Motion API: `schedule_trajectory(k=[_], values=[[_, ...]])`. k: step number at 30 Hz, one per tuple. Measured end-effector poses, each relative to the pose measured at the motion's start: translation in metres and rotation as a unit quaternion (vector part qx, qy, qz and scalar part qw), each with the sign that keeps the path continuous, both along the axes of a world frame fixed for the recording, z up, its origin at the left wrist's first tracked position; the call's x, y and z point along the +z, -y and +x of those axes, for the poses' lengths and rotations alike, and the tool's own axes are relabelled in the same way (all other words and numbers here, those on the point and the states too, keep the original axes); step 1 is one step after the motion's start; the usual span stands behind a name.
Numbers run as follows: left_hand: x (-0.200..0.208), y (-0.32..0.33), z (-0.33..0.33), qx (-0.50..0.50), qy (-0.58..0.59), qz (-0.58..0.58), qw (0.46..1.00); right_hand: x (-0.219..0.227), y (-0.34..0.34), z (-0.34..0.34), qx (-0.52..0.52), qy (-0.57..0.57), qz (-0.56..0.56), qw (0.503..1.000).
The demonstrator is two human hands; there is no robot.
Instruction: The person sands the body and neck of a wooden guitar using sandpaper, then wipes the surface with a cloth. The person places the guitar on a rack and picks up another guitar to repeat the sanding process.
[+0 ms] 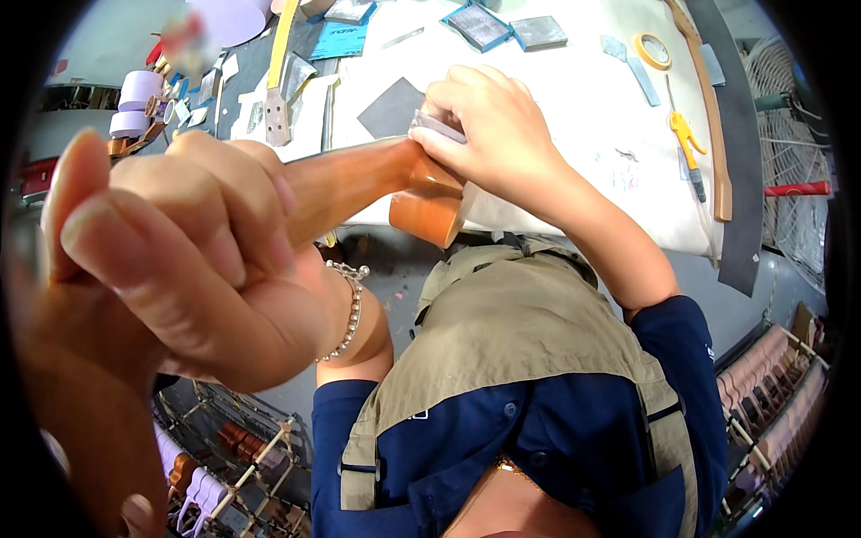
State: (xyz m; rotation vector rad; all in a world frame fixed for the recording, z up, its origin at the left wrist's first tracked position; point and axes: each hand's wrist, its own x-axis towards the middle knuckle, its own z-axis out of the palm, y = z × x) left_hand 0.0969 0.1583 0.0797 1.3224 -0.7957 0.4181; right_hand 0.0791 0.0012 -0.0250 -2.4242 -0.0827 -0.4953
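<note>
A glossy orange-brown wooden guitar neck runs from the near left toward the table's edge, its blocky heel pointing down. My left hand, large and close, is closed around the neck's shaft. A beaded bracelet circles that wrist. At the heel end, my right hand pinches a small folded grey piece of sandpaper against the wood. Its fingertips are partly hidden behind the hand. Beyond the heel, a dark grey square sheet lies on the white-covered table.
Blue-edged grey blocks lie at the table's far side. A tape roll, a blue-grey scraper and a yellow air blow gun lie on the right. A fan stands beyond. Racks of necks flank me below.
</note>
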Motion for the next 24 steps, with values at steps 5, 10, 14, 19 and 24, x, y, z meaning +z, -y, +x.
schedule_trajectory(k=[5, 10, 14, 19, 24], values=[[-0.005, 0.004, -0.003, 0.03, 0.001, -0.026, 0.999, 0.001, 0.001, -0.004, 0.006, -0.011, 0.006, 1.0], [0.0, -0.003, 0.003, 0.012, 0.02, 0.012, 1.0, -0.002, 0.001, -0.004, 0.001, 0.022, -0.003, 1.0], [0.001, -0.001, 0.006, 0.009, 0.025, 0.026, 0.999, -0.003, 0.002, 0.004, 0.001, 0.034, -0.007, 0.999], [0.001, -0.002, 0.011, -0.013, 0.038, 0.033, 0.999, 0.002, 0.003, -0.002, -0.003, -0.006, -0.028, 1.0], [0.0, 0.0, 0.013, -0.033, 0.035, 0.018, 0.999, 0.0, 0.001, 0.006, 0.006, 0.018, -0.027, 0.999]])
